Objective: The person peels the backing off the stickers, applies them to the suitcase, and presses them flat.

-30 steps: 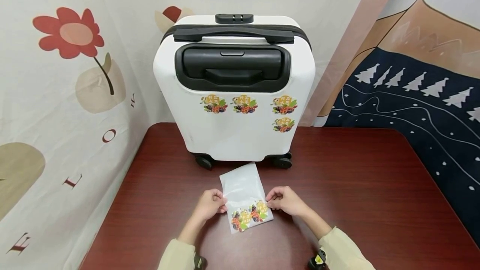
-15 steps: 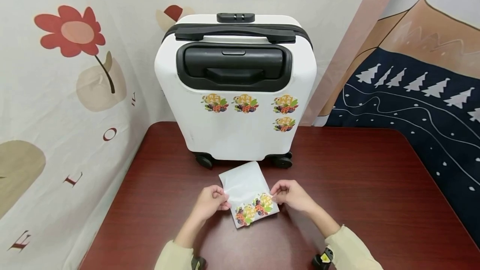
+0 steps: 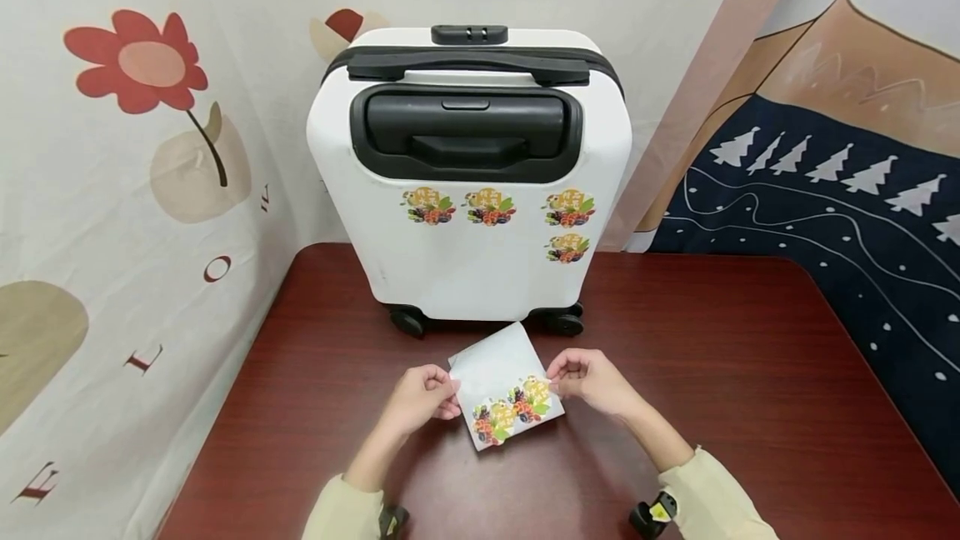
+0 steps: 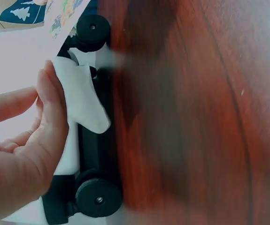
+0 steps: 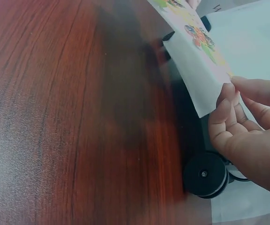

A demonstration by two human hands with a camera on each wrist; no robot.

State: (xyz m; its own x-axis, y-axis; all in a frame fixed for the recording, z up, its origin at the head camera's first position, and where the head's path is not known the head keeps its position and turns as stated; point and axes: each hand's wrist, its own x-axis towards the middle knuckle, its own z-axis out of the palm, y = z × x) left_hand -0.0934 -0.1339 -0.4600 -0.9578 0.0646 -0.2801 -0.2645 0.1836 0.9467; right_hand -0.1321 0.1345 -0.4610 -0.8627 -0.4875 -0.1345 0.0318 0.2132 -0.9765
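Both hands hold a white sticker sheet [image 3: 491, 369] between them above the table, in front of the suitcase. Two colourful fruit stickers [image 3: 512, 411] show along its near edge. My left hand [image 3: 422, 397] pinches the sheet's left edge between thumb and fingers. On the opposite edge, beside the right sticker, my right hand [image 3: 588, 380] pinches with thumb and fingertips. The right wrist view shows part of the sheet [image 5: 196, 75] folded down beneath the stickers. A white suitcase [image 3: 480, 273] stands upright behind, with several matching fruit stickers [image 3: 490, 207] on its front.
The suitcase rests on black wheels [image 3: 408, 322] on the dark red wooden table [image 3: 712, 373]. Its black handle recess [image 3: 465, 136] faces me. Printed cloth [image 3: 247, 65] hangs behind and to the left, and a dark blue tree-patterned cloth [image 3: 817, 215] hangs at right.
Both hands have carried the sheet slightly right and away from me, towards the suitcase. The sheet looks more foreshortened and tilted now. The suitcase stays put.
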